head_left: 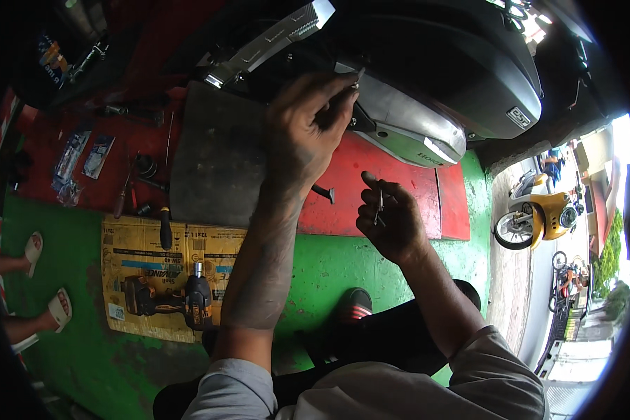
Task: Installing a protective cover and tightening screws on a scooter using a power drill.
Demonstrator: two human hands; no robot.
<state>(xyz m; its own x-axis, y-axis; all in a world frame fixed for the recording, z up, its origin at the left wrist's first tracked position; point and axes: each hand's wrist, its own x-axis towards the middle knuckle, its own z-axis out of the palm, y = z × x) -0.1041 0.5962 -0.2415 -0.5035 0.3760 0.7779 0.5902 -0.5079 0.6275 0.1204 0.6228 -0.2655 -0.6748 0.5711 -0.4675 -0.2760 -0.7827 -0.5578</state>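
My left hand (308,122) is raised at the side of a black motorcycle body (441,56), pinching a small metal piece (355,82) between thumb and fingertips, in front of a silver side panel (406,108). Whether the piece touches the bike, I cannot tell. Lower and to the right, over a red platform (455,203), my right hand (392,213) has its fingers curled round slim metal items (379,206), too small to name. A silver plate (280,38) is mounted on the bike above my left hand.
A dark mat (210,154), packets (98,157) and hand tools (145,168) lie on the platform. Below, two power tools (196,301) rest on yellow cardboard (126,238). Another person's sandalled feet (59,311) are at left. A yellow scooter (553,220) stands outside at right.
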